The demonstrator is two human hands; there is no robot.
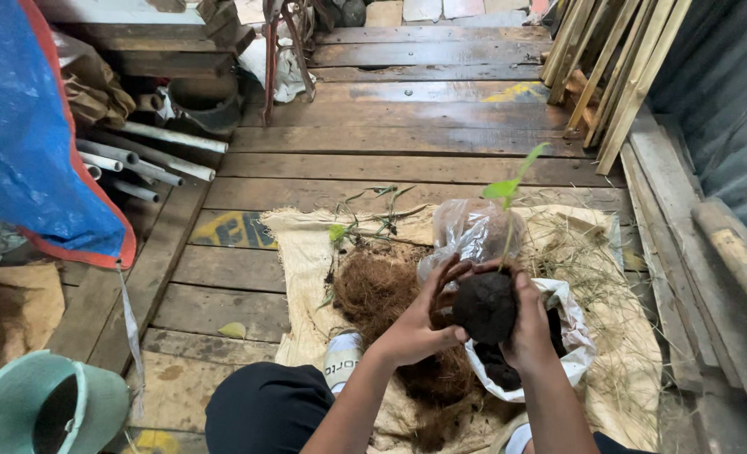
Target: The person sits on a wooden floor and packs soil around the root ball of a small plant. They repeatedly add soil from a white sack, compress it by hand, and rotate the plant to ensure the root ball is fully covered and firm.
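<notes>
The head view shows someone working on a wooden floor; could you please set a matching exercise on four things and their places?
Things:
1. soil ball
2. coconut fibre
3. grey pipes
4. wooden slats

Places:
A. leaning at upper right
B. between left hand and right hand
C. stacked at left
D. on the sacking, left of the hands

Pairs: 1-B, 2-D, 3-C, 4-A
</notes>
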